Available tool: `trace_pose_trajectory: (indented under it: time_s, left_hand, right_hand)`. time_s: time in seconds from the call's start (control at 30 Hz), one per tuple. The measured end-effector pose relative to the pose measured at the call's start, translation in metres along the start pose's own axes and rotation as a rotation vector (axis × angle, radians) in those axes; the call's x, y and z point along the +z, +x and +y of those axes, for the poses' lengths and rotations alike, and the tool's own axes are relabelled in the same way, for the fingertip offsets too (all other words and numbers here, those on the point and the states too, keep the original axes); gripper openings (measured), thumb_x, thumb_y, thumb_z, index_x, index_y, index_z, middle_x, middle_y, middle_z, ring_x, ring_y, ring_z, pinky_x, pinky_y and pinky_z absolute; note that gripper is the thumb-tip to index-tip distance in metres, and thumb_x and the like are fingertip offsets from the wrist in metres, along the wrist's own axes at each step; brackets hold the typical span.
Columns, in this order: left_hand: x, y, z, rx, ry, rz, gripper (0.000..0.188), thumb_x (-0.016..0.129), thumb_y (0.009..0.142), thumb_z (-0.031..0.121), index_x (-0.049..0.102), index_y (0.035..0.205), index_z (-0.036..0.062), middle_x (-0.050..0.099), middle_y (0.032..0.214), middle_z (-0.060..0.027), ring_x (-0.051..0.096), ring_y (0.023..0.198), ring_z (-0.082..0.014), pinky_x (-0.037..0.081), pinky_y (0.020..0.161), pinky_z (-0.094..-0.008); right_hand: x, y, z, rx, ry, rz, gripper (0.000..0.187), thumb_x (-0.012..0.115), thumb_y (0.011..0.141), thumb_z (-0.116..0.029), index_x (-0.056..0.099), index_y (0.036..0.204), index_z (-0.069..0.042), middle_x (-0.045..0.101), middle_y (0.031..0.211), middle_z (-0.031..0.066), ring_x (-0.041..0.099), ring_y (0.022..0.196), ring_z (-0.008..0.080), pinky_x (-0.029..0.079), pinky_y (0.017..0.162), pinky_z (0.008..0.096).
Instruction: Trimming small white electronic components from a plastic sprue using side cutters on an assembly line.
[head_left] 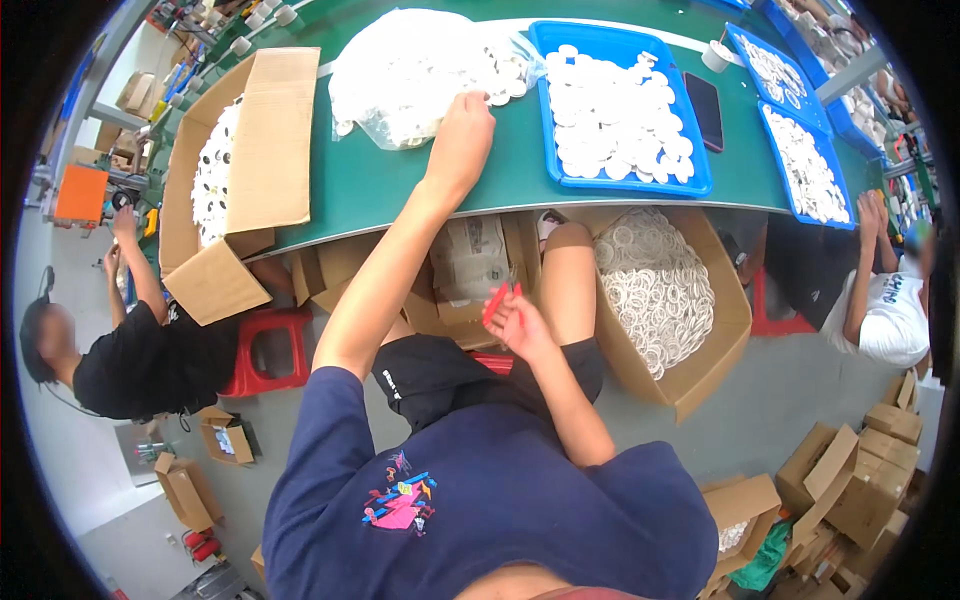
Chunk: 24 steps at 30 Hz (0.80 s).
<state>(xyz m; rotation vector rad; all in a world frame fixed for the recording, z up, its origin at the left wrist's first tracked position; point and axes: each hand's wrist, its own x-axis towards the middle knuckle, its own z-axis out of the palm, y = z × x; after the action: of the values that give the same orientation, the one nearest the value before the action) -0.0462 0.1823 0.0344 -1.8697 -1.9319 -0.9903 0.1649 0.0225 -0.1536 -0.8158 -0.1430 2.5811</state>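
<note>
Left hand (465,140), fingers curled in, any grip hidden, is beside the white discs (507,72) at the clear bag (395,60) on the green table (375,178), where a light touch should avoid scattering, while the right hand (522,330) loosely holds a red-handled tool (493,305).

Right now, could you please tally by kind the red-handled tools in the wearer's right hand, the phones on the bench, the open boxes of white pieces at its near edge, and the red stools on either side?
Red-handled tools: 1
Phones: 1
Open boxes of white pieces: 2
Red stools: 2
Total: 6
</note>
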Motion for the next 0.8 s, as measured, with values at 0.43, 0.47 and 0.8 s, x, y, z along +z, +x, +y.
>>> trace_pose_trajectory:
  time_s: [0.43,0.47,0.8]
  left_hand:
    - [-0.102,-0.143,0.051,-0.975,-1.305,-0.074,0.016,0.040,0.095,0.006,0.054,0.090,0.0055,0.056,0.078,-0.0007,0.050,0.065,-0.0063,0.041,0.059,-0.0207]
    - [-0.102,-0.156,0.054,-1.041,-1.361,-0.095,0.015,0.040,0.095,0.007,0.054,0.090,0.0049,0.055,0.078,-0.0011,0.051,0.066,-0.0070,0.041,0.060,-0.0209]
    - [-0.110,-0.193,0.056,-1.134,-1.574,-0.072,0.016,0.041,0.096,0.010,0.052,0.086,0.0056,0.053,0.080,-0.0021,0.050,0.065,-0.0097,0.040,0.060,-0.0245]
  right_hand:
    - [0.118,-0.071,-0.043,-0.312,-0.678,-0.166,0.044,0.056,0.090,-0.011,0.047,0.132,-0.002,0.054,0.106,0.0072,0.057,0.095,0.0149,0.051,0.071,0.0274]
    - [0.118,-0.069,-0.040,-0.423,-0.894,-0.150,0.045,0.057,0.087,-0.010,0.048,0.130,-0.001,0.054,0.107,0.0081,0.057,0.097,0.0167,0.050,0.077,0.0286]
    - [0.134,-0.084,-0.025,-0.457,-1.254,-0.048,0.049,0.060,0.081,-0.006,0.054,0.129,-0.005,0.056,0.104,0.0098,0.056,0.097,0.0194,0.044,0.087,0.0288]
